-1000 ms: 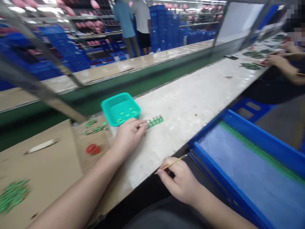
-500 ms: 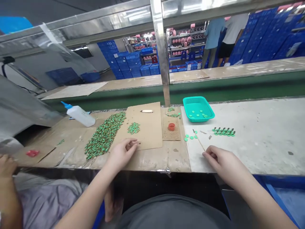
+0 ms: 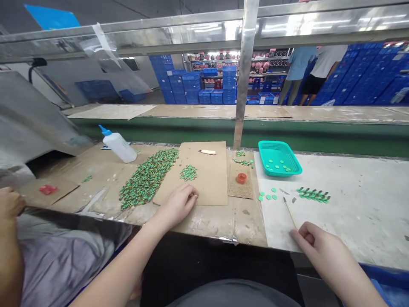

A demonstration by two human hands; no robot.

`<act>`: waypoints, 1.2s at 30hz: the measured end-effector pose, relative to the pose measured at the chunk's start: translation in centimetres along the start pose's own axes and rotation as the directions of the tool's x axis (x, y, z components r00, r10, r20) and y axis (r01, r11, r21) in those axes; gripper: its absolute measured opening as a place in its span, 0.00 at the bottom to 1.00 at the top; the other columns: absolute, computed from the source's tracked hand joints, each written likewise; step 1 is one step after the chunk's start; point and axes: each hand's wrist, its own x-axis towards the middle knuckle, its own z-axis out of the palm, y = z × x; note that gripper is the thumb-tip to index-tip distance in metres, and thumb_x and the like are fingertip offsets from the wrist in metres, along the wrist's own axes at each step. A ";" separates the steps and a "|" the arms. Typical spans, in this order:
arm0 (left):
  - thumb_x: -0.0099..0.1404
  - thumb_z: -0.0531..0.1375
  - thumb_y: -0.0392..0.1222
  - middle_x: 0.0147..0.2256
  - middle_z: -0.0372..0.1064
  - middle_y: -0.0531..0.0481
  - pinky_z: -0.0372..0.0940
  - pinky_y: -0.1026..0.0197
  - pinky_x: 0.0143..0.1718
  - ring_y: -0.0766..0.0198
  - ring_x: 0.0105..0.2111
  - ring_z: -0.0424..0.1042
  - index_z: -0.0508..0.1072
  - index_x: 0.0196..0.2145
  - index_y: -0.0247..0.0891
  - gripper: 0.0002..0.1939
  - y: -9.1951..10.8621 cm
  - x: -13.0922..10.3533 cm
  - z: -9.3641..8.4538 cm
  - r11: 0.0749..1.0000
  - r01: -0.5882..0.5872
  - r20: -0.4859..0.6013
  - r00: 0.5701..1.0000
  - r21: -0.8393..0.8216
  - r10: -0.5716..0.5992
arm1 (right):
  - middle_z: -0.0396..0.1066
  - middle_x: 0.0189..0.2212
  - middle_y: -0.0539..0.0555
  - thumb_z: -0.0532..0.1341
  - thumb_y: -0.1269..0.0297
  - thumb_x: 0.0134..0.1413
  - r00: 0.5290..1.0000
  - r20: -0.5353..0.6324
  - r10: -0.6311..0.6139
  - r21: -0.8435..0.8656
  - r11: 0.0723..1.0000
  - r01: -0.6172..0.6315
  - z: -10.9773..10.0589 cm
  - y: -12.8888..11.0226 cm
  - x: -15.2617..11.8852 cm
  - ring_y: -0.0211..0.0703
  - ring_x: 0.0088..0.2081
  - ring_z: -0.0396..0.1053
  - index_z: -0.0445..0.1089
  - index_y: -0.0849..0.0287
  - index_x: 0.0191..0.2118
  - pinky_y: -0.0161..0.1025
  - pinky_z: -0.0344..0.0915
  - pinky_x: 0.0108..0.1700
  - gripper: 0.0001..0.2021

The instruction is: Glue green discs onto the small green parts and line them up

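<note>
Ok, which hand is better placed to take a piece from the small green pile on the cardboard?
Probably the left hand: it is close to the small pile, though I cannot tell whether it holds anything. The right hand is farther off and holds the stick.

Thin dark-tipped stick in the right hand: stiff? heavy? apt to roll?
The stick is probably light: it's slender, and the right hand just pinches it. Likely fairly stiff, since its exposed length looks straight. It might roll if set down, being so narrow, though I can't tell whether it's round.
</note>
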 end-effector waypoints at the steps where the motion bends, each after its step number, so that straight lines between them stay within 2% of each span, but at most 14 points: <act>1: 0.81 0.69 0.56 0.56 0.80 0.43 0.81 0.44 0.57 0.54 0.53 0.81 0.80 0.59 0.39 0.20 0.1 -0.1 0.0 1.000 0.003 -0.003 1.000 -0.011 -0.003 | 0.73 0.22 0.50 0.58 0.38 0.65 1.000 0.014 0.009 0.005 1.000 -0.009 0.0 0.2 -0.1 0.53 0.26 0.74 0.66 0.47 0.29 0.45 0.64 0.33 0.21; 4: 0.81 0.68 0.57 0.50 0.79 0.46 0.79 0.45 0.56 0.55 0.50 0.80 0.80 0.51 0.38 0.18 0.5 -0.3 0.1 0.996 0.016 -0.031 0.999 -0.086 -0.019 | 0.71 0.21 0.48 0.60 0.34 0.66 0.997 -0.075 0.029 0.026 0.999 -0.027 -0.3 -0.3 -0.7 0.51 0.24 0.71 0.69 0.47 0.32 0.45 0.64 0.31 0.22; 6: 0.82 0.65 0.59 0.45 0.76 0.47 0.76 0.46 0.55 0.55 0.47 0.77 0.77 0.44 0.39 0.18 1.1 -0.8 0.2 0.984 0.027 -0.059 0.998 -0.174 -0.038 | 0.72 0.22 0.47 0.61 0.35 0.70 0.986 -0.169 -0.016 0.081 0.996 0.030 -0.5 -2.1 -1.3 0.49 0.25 0.71 0.72 0.48 0.35 0.45 0.66 0.32 0.22; 8: 0.84 0.59 0.60 0.42 0.72 0.48 0.73 0.48 0.53 0.56 0.44 0.73 0.74 0.41 0.42 0.20 2.2 -1.6 0.1 0.957 0.039 -0.078 0.995 -0.288 -0.064 | 0.76 0.27 0.49 0.62 0.40 0.75 0.973 -0.181 -0.140 0.186 0.967 0.174 -0.3 -4.9 -1.7 0.47 0.29 0.74 0.74 0.49 0.36 0.43 0.71 0.35 0.20; 10: 0.85 0.54 0.61 0.41 0.70 0.49 0.70 0.52 0.50 0.57 0.43 0.70 0.73 0.43 0.44 0.21 3.6 -2.6 -0.1 0.909 0.047 -0.073 0.994 -0.414 -0.085 | 0.80 0.30 0.50 0.62 0.47 0.79 0.939 -0.133 -0.316 0.318 0.884 0.343 0.6 -8.8 -1.6 0.45 0.32 0.77 0.76 0.50 0.36 0.40 0.74 0.36 0.18; 12: 0.86 0.53 0.64 0.41 0.69 0.49 0.69 0.55 0.46 0.58 0.41 0.69 0.72 0.44 0.45 0.22 5.1 -3.7 -0.6 0.844 0.058 -0.039 0.995 -0.533 -0.092 | 0.84 0.35 0.51 0.65 0.57 0.79 0.860 -0.116 -0.496 0.438 0.752 0.493 1.8 -13.1 -1.1 0.44 0.36 0.82 0.79 0.51 0.40 0.38 0.78 0.41 0.11; 14: 0.85 0.55 0.67 0.39 0.68 0.50 0.68 0.57 0.43 0.59 0.39 0.67 0.72 0.43 0.45 0.24 6.3 -4.6 -1.0 0.771 0.077 0.016 0.996 -0.632 -0.086 | 0.86 0.40 0.51 0.66 0.65 0.78 0.757 -0.191 -0.625 0.502 0.600 0.622 2.9 -17.1 -0.3 0.42 0.41 0.84 0.82 0.51 0.48 0.37 0.80 0.46 0.06; 16: 0.84 0.57 0.69 0.39 0.69 0.50 0.68 0.58 0.41 0.60 0.39 0.68 0.73 0.43 0.45 0.25 7.1 -5.1 -1.4 0.708 0.099 0.074 0.995 -0.699 -0.066 | 0.86 0.42 0.52 0.66 0.70 0.78 0.656 -0.261 -0.708 0.539 0.456 0.708 3.7 -20.2 0.6 0.41 0.43 0.84 0.84 0.50 0.53 0.36 0.80 0.48 0.09; 18: 0.82 0.59 0.70 0.39 0.69 0.49 0.69 0.58 0.43 0.59 0.40 0.69 0.75 0.44 0.44 0.26 7.3 -5.3 -1.6 0.612 0.144 0.142 0.988 -0.778 -0.052 | 0.85 0.43 0.53 0.67 0.72 0.78 0.597 -0.300 -0.744 0.568 0.364 0.738 4.0 -22.1 1.4 0.40 0.43 0.84 0.85 0.51 0.54 0.34 0.80 0.49 0.10; 22: 0.78 0.66 0.72 0.36 0.65 0.52 0.67 0.59 0.42 0.62 0.38 0.65 0.76 0.43 0.43 0.28 6.9 -4.9 -1.4 0.370 0.271 0.273 0.961 -0.889 -0.047 | 0.85 0.43 0.53 0.69 0.73 0.77 0.572 -0.294 -0.765 0.586 0.328 0.741 4.3 -23.2 2.4 0.37 0.41 0.83 0.87 0.54 0.51 0.31 0.80 0.48 0.09; 25: 0.77 0.66 0.73 0.34 0.62 0.53 0.65 0.59 0.40 0.62 0.36 0.61 0.75 0.42 0.43 0.28 6.6 -4.6 -1.1 0.296 0.323 0.327 0.944 -0.899 -0.038 | 0.85 0.41 0.54 0.67 0.72 0.79 0.563 -0.288 -0.774 0.533 0.360 0.766 4.5 -22.9 2.7 0.38 0.40 0.84 0.87 0.54 0.50 0.32 0.80 0.46 0.10; 30: 0.74 0.71 0.70 0.34 0.62 0.53 0.64 0.59 0.39 0.62 0.35 0.61 0.74 0.41 0.44 0.26 7.3 -4.7 -0.3 0.093 0.419 0.413 0.907 -0.903 -0.076 | 0.86 0.44 0.57 0.64 0.70 0.81 0.523 -0.326 -0.788 0.354 0.411 0.840 5.0 -22.3 2.3 0.45 0.42 0.85 0.85 0.53 0.56 0.40 0.82 0.46 0.11; 34: 0.71 0.73 0.72 0.32 0.59 0.55 0.61 0.60 0.34 0.65 0.31 0.59 0.72 0.40 0.44 0.29 8.8 -4.7 0.3 0.016 0.449 0.442 0.885 -0.893 -0.145 | 0.86 0.45 0.56 0.62 0.74 0.80 0.510 -0.328 -0.795 0.313 0.418 0.853 5.4 -21.8 2.2 0.46 0.42 0.83 0.80 0.53 0.59 0.42 0.82 0.46 0.13; 36: 0.71 0.70 0.76 0.31 0.57 0.57 0.59 0.61 0.30 0.66 0.28 0.58 0.71 0.42 0.45 0.31 9.6 -4.7 0.8 0.075 0.453 0.435 0.883 -0.888 -0.179 | 0.85 0.44 0.55 0.62 0.75 0.80 0.533 -0.308 -0.788 0.331 0.436 0.837 5.5 -21.5 2.3 0.46 0.42 0.83 0.78 0.53 0.57 0.42 0.82 0.46 0.12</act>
